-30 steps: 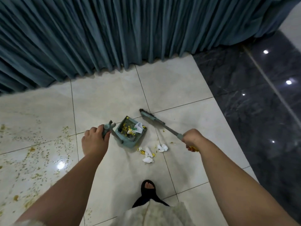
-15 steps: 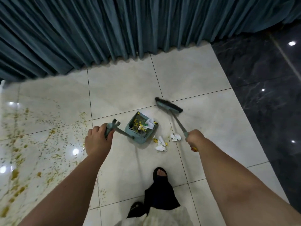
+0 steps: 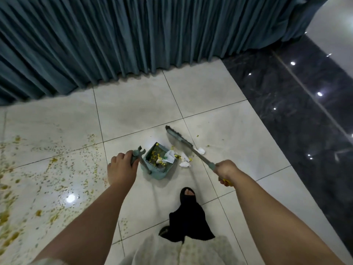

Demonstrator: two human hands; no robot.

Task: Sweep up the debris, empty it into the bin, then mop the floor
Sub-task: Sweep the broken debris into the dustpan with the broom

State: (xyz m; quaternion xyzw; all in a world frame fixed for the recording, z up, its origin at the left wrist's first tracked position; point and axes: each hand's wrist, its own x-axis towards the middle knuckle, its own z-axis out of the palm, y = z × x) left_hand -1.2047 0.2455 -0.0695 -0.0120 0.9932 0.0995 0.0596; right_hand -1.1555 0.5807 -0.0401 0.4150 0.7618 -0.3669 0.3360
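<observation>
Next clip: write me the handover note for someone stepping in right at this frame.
Hands: left hand grips the dustpan handle; right hand grips the broom handle.
Things: the dustpan sits on the pale tiles, already holding paper and yellow bits; the broom head is just beyond it, paper scraps beside them.
To do: sweep in those scraps, clear the yellow spatter on the left tiles, empty into the bin, mop. No bin or mop visible.

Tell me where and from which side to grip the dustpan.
By the top of its handle, from above, where the left hand holds it: the handle rises from the rear of the dustpan toward the person, clear of the debris inside.
</observation>
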